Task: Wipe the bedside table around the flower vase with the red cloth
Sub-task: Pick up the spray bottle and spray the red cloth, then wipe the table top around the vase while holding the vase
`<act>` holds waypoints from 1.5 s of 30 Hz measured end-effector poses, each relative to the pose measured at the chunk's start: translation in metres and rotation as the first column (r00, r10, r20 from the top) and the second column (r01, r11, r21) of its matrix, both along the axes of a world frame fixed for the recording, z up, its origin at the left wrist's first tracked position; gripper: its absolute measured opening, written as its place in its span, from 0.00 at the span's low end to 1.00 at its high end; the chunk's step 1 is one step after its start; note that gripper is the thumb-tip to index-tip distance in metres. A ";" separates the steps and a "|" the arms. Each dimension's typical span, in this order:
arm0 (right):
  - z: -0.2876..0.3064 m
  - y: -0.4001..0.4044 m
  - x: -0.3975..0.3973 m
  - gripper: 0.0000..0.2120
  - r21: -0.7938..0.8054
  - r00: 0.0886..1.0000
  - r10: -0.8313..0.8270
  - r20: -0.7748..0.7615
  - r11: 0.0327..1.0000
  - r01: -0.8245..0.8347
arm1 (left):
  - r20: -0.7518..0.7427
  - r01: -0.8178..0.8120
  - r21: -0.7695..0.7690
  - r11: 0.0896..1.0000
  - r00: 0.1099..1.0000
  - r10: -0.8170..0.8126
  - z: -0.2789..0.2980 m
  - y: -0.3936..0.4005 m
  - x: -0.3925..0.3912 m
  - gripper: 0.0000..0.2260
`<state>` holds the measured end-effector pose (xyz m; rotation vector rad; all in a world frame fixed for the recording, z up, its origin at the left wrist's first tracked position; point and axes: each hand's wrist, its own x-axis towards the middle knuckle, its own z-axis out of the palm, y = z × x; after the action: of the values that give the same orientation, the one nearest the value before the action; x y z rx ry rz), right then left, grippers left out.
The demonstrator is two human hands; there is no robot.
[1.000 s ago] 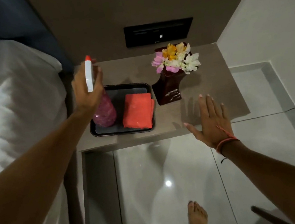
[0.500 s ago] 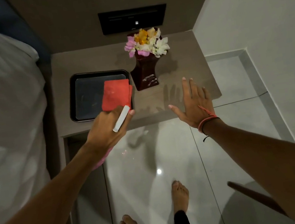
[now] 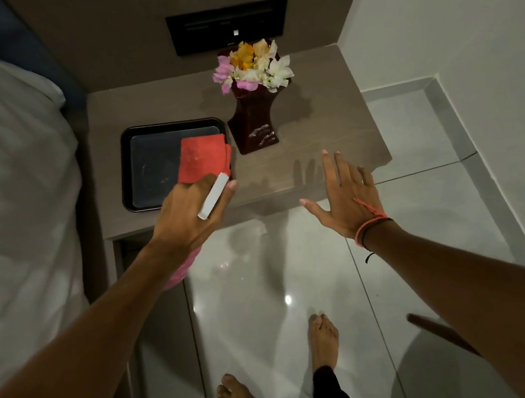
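Left grip: left hand (image 3: 190, 214) closed around a spray bottle, its white head (image 3: 213, 195) lying across the knuckles and its pink body (image 3: 182, 272) showing below the wrist; fingertips reach the near edge of the red cloth (image 3: 203, 156).
Right grip: right hand (image 3: 345, 197) spread wide and flat, fingers apart, holding nothing, over the near right edge of the desk (image 3: 330, 142); whether the palm touches the surface cannot be told.
Red cloth: folded, lying on the right side of the black tray (image 3: 148, 167), one corner overlapping the tray's right rim.
Black tray: on the left half of the desk, just beside the vase.
Flower vase: dark red vase (image 3: 254, 125) standing upright toward the back middle of the desk, holding pink, white and orange flowers (image 3: 253, 68).
Wrist: red and black cords (image 3: 371, 227) around the right wrist.
Surroundings: white bed (image 3: 8, 200) to the left of the desk; dark wall panel (image 3: 228, 26) behind the vase; glossy tiled floor (image 3: 266, 282) below, with two bare feet (image 3: 323, 338) near the bottom edge.
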<state>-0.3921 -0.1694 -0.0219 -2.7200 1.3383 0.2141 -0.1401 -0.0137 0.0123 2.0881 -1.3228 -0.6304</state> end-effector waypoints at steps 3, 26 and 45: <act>-0.006 0.004 0.009 0.48 0.006 0.999 0.025 0.023 1.000 -0.025 | 0.034 -0.032 -0.148 0.989 0.999 0.037 0.021 0.001 0.016 0.13; -0.038 0.034 0.164 0.34 0.034 0.929 0.250 0.273 0.963 -0.269 | -0.246 -0.524 -0.548 0.651 0.846 0.474 -0.006 -0.062 0.141 0.17; -0.044 -0.052 0.302 0.54 0.424 0.953 0.191 -0.234 0.902 -0.076 | 0.497 -0.255 0.211 0.944 0.859 0.121 -0.094 0.080 0.129 0.58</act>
<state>-0.0897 -0.2219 -0.0663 -2.4778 1.0076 0.8111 -0.0115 0.0664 -0.0821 2.6861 -1.3100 -0.2154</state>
